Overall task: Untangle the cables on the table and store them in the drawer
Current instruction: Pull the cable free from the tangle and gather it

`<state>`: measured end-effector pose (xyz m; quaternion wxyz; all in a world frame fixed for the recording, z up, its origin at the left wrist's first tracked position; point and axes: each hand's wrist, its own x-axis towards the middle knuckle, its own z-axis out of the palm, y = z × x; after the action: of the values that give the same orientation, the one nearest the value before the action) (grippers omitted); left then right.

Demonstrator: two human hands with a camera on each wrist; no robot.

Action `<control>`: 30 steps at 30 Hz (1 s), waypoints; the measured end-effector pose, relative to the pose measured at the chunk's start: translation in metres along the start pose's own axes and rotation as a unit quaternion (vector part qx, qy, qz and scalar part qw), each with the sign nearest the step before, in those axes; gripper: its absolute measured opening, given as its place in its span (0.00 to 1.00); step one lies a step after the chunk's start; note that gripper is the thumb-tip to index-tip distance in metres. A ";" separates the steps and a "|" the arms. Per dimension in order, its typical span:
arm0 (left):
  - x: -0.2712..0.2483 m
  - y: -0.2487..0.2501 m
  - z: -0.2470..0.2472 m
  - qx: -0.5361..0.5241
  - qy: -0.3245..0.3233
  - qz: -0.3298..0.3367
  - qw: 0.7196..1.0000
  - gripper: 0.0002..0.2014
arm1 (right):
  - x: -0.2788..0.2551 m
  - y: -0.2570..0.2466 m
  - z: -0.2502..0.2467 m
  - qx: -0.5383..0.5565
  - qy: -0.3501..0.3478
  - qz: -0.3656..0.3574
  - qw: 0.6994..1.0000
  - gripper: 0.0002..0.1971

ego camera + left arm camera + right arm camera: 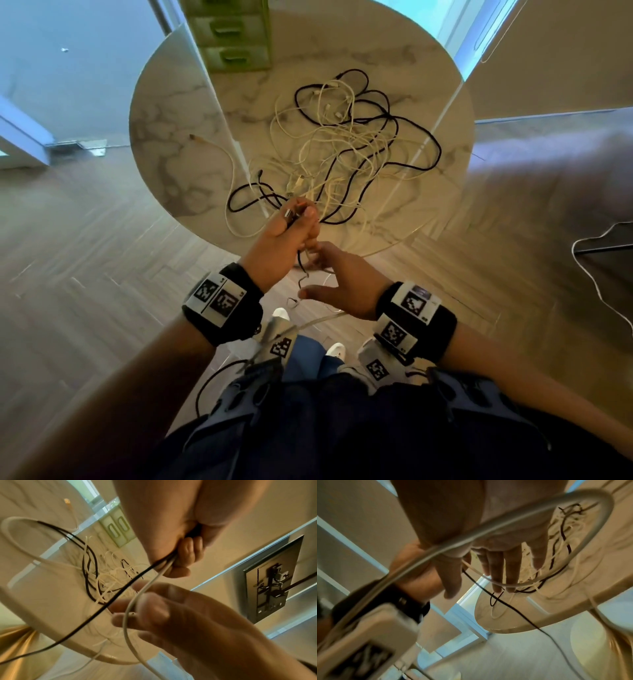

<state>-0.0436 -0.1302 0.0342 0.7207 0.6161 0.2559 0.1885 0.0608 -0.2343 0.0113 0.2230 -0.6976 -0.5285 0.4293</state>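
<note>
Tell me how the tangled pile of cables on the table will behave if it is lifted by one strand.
The tangled pile of cables looks floppy: the strands gripped by the left hand sag below it. Black and white loops cross many times, so lifting one would probably drag others along. The thin cords look light and may slide on the table.

One round marble worktop (164, 130) seen. One green drawer unit (227, 34) counted at far edge, three drawer fronts visible, stacked. One tangle of cables (346, 144) counted; black strands and white strands both seen, exact number of each cannot be told from tangle. One loose white plug end (194, 137) noted apart at left. Two hands counted: left hand (281, 240), right hand (339, 277). Two wrist bands, one per wrist.
</note>
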 end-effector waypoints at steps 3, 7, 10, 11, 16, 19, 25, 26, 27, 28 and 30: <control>0.006 -0.003 -0.005 0.019 0.047 0.003 0.999 0.11 | -0.017 0.000 0.006 -0.061 0.120 -0.107 0.985 0.26; 0.013 -0.008 0.000 0.070 0.114 0.038 0.990 0.11 | -0.027 -0.007 0.001 -0.040 0.000 -0.191 0.981 0.14; 0.019 -0.013 0.003 0.084 0.152 0.053 0.983 0.11 | -0.030 -0.005 0.005 -0.057 -0.096 -0.217 0.970 0.11; 0.020 -0.015 0.003 0.082 0.163 0.054 0.982 0.10 | -0.031 -0.003 0.008 -0.049 -0.111 -0.228 0.966 0.11; 0.021 -0.011 0.002 0.066 0.184 0.048 0.979 0.10 | -0.036 0.013 0.014 -0.182 -0.163 -0.217 0.945 0.11; 0.013 -0.003 0.003 0.066 0.142 0.044 0.987 0.10 | -0.035 0.024 0.012 -0.241 -0.098 -0.125 0.957 0.13; -0.012 -0.002 0.023 0.042 0.015 -0.004 0.999 0.08 | -0.011 0.014 0.005 0.022 0.143 -0.105 0.984 0.24; -0.015 -0.003 0.026 0.054 0.007 0.005 0.999 0.06 | -0.008 0.009 0.006 0.051 0.111 -0.109 0.986 0.17; -0.017 -0.003 0.026 0.060 0.004 0.014 0.998 0.04 | -0.006 0.007 0.007 0.077 0.081 -0.107 0.988 0.11; -0.019 -0.003 0.023 0.056 0.007 0.017 0.998 0.03 | -0.006 0.006 0.007 0.112 0.058 -0.100 0.987 0.05; -0.023 -0.002 0.015 0.033 0.005 0.033 0.999 0.05 | -0.008 0.005 0.005 0.159 0.045 -0.079 0.983 0.10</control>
<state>-0.0533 -0.1557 0.0368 0.6920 0.6466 0.2452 0.2073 0.0588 -0.2446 0.0077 0.3874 -0.6280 -0.4966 0.4572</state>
